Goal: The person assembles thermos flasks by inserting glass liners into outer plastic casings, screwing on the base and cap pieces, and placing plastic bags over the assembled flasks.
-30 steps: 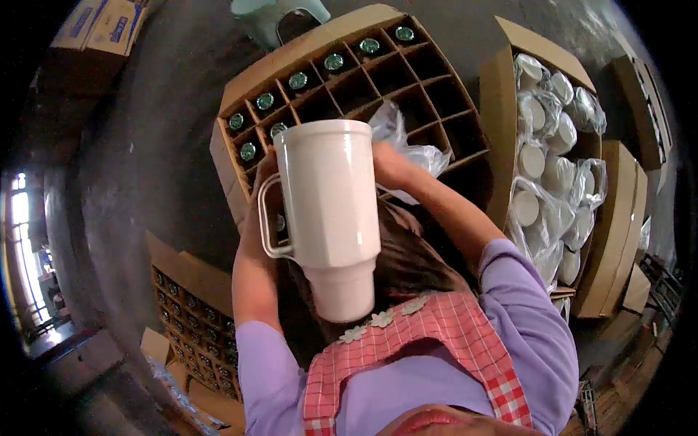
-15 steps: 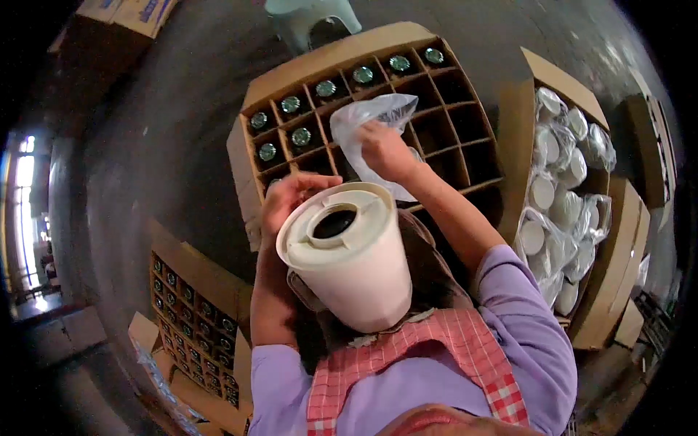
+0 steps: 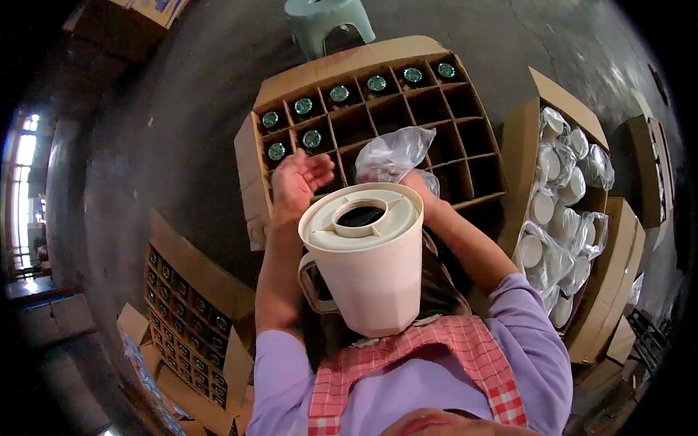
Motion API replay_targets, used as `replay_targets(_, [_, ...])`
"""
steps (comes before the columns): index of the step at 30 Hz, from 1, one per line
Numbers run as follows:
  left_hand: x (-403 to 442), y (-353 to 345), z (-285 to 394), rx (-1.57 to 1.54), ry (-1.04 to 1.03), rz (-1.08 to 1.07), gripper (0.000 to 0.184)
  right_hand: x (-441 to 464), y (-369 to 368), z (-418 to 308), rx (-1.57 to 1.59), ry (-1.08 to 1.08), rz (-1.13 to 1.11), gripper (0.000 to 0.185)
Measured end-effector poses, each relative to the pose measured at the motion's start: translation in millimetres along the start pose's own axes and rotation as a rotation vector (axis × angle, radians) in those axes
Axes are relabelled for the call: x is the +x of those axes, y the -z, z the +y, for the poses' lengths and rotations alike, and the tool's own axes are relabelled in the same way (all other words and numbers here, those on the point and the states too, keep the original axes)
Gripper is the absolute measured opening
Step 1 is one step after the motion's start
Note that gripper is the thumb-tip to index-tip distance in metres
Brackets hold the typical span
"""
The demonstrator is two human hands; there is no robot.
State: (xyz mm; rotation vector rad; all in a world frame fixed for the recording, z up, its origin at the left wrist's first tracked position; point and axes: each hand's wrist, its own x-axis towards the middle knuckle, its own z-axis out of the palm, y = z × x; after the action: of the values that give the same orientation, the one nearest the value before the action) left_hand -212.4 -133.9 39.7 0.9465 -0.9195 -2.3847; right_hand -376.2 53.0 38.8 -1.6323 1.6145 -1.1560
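Note:
A divided cardboard box [image 3: 349, 58] stands before me, with green-capped bottles [image 3: 339, 94] in its far row and at its left side. My left hand [image 3: 299, 178] is over the box's near left corner, fingers stretched out and holding nothing. My right hand [image 3: 419, 190] grips a clear plastic bag [image 3: 396, 151] above the middle cells; its fingers are partly hidden by the bag and a pitcher. That cream pitcher [image 3: 367, 280], with a handle and a round hole in its lid, is upright at my chest; its support is hidden.
At right, an open carton [image 3: 525, 145] holds several white cups [image 3: 542, 208] in clear plastic. Another divided box of bottles [image 3: 193, 269] stands at lower left. A pale green stool [image 3: 329, 18] is beyond the main box, on the grey floor.
My right hand has drawn back toward me with the plastic bag, partly behind the pitcher. My left hand has come away from the pitcher's rim and its fingers have spread.

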Motion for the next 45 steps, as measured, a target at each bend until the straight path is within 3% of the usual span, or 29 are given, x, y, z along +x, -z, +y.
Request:
replay_targets(1, [-9,-20,-2,0.067,0.128,0.068,0.029,3,-5,-4,0.116,-0.088,0.013,0.032])
replay_targets(2, [3,-11,-21,0.248,0.053,-0.106,0.034,7,-6,-8,0.011,-0.163,-0.098,0.033])
replay_targets(4, [-18,-54,-25,0.732,-0.099,-0.114,0.039,21,-31,27,-0.309,-0.247,-0.316,0.036])
replay_targets(7, [-15,-45,-16,0.999,-0.176,-0.017,0.019,28,-20,9,-0.587,0.575,0.068,0.031])
replay_targets(8, [-9,-36,-17,0.638,-0.16,0.047,0.017,16,-21,5,-0.045,0.225,0.052,0.025])
replay_targets(10, [2,-22,-19,-0.092,-0.115,0.169,0.018,-2,8,-5,0.089,0.161,0.165,0.028])
replay_targets(11, [5,-22,-18,-0.128,-0.124,0.168,0.019,-8,19,-7,0.156,0.129,0.219,0.03])
replay_targets(13, [2,-20,-21,-0.197,-0.128,0.172,0.024,-4,32,-2,0.099,0.08,0.617,0.049])
replay_targets(15, [6,-16,-27,-0.133,-0.008,0.034,0.015,12,45,-24,-0.086,-0.138,0.831,0.059])
replay_targets(16, [5,-20,-26,-0.099,0.051,-0.037,0.011,21,45,-22,-0.038,-0.264,0.807,0.067])
replay_targets(17, [-3,-25,-31,0.08,-0.069,-0.105,0.009,33,39,-9,-0.045,-0.224,0.875,0.057])
replay_targets(18, [-15,-37,-31,0.251,-0.201,-0.152,0.012,36,37,9,0.074,-0.333,0.697,0.049])
replay_targets(19, [-20,-37,-23,0.598,-0.192,-0.067,0.013,39,38,8,0.192,-0.435,0.514,0.041])
replay_targets(20, [-29,-37,-15,0.725,-0.185,-0.02,0.013,34,38,3,0.483,-0.525,0.439,0.019])
replay_targets(21, [-43,-39,-8,0.849,-0.178,0.035,0.014,28,41,-7,0.646,-0.521,0.453,0.014])
replay_targets(23, [-62,-23,-5,0.569,-0.161,0.135,0.012,9,47,-18,0.983,-0.52,0.468,0.007])
replay_targets(24, [-73,-22,0,0.355,-0.136,0.146,0.012,2,45,-24,1.021,-0.471,0.468,0.007])
replay_targets(27, [-113,-47,13,0.19,-0.542,0.048,0.009,-27,56,-65,1.092,-0.192,0.389,0.01])
replay_targets(30, [-148,-58,25,0.413,-0.954,-0.329,0.017,-55,61,-76,0.971,0.343,0.255,0.022])
replay_targets(31, [-166,-66,27,0.526,-0.931,-0.382,0.02,-72,65,-84,0.971,0.242,0.095,0.022])
replay_targets(33, [-193,-55,22,0.943,-0.769,-0.391,0.013,-95,61,-83,0.618,0.133,-0.102,0.014])
replay_targets(35, [-218,-41,1,1.161,-0.43,-0.457,0.009,-123,47,-86,0.504,-0.161,-0.42,0.014])
replay_targets(37, [-242,-30,-30,1.248,0.009,-0.479,0.011,-141,37,-95,0.399,-0.169,-0.739,0.017])
replay_targets(38, [-247,-20,-49,1.514,0.003,-0.616,0.013,-145,40,-107,0.272,-0.052,-0.708,0.019])
replay_targets(39, [-255,4,-78,1.541,0.048,-0.73,0.014,-140,43,-125,0.135,0.053,-0.679,0.02])
replay_targets(41, [-265,-28,-78,1.19,0.092,-0.596,0.016,-128,35,-136,0.175,0.273,-0.29,0.02])
replay_targets(42, [-267,-30,-86,1.17,0.132,-0.602,0.016,-113,54,-172,0.049,0.223,-0.201,0.018])
replay_targets(43, [-270,-31,-94,1.151,0.17,-0.595,0.016,-95,38,-178,-0.162,0.502,-0.036,0.02])
replay_targets(45, [-271,-26,-101,1.143,0.224,-0.557,0.017,-61,7,-188,-0.527,0.893,0.006,0.018])
